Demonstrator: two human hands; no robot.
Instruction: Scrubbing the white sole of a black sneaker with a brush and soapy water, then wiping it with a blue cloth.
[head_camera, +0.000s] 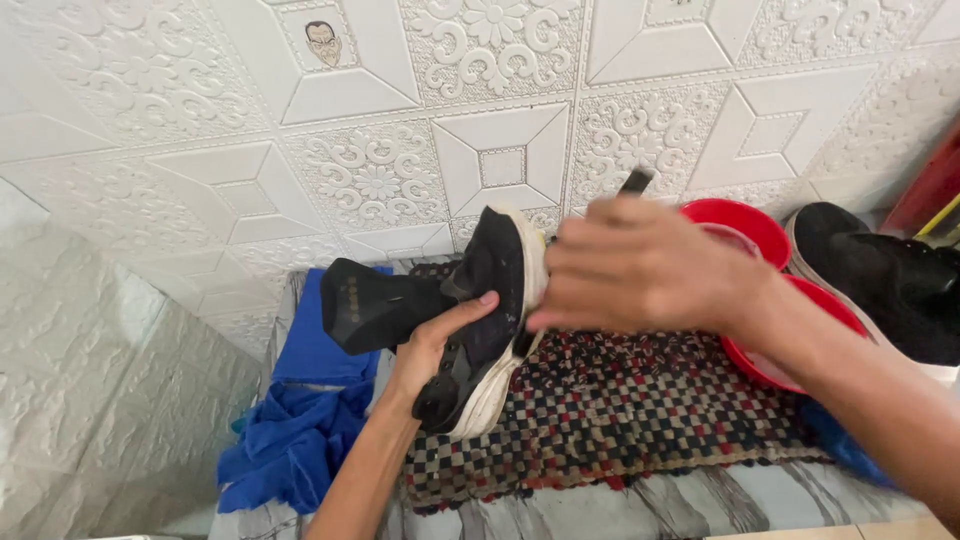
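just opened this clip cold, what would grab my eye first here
In the middle, the left hand holds up a black shoe with a white sole, while the right hand, blurred, presses a dark-handled tool against the sole edge. Below lies a checked red, black and cream mat, with a blue cloth at the left. Red bowls and a second black shoe sit to the right, before an embossed white wall.

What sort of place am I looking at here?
Probably a home corner used for cleaning shoes: embossed white wall panels, a checked woven mat on a marbled surface, red basins, and a black shoe in the hands.
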